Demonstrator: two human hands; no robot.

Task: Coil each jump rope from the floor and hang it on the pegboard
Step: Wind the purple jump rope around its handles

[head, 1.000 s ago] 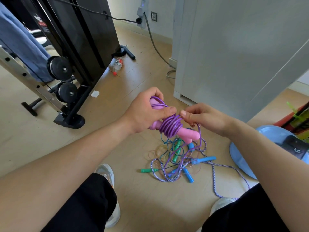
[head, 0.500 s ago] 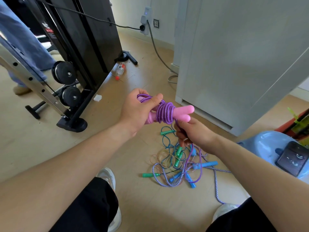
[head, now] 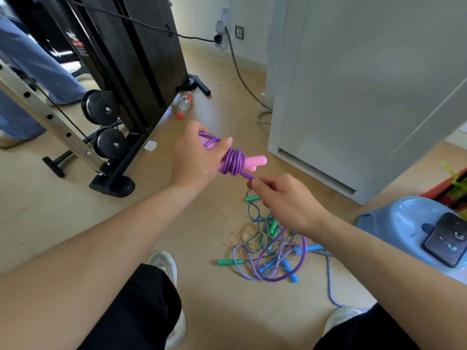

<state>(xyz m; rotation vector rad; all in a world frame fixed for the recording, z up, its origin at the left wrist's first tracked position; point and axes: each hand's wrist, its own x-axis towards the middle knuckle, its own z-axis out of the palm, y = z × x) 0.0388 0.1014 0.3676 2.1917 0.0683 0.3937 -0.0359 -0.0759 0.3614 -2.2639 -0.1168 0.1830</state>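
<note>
— Where was the purple plastic jump rope with pink handles (head: 235,162)?
— Above the floor (head: 227,311): the left hand (head: 199,157) gripped its wound bundle, the right hand (head: 285,200) pinched, it seemed, the loose strand (head: 249,176) below it.

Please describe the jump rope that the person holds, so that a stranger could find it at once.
Look in front of the grey cabinet, where the left hand grips a rope. It is purple, wound round pink handles, and the right hand pinches its loose part. The ropes in the pile below have green or blue handles; only this one has pink.
</note>
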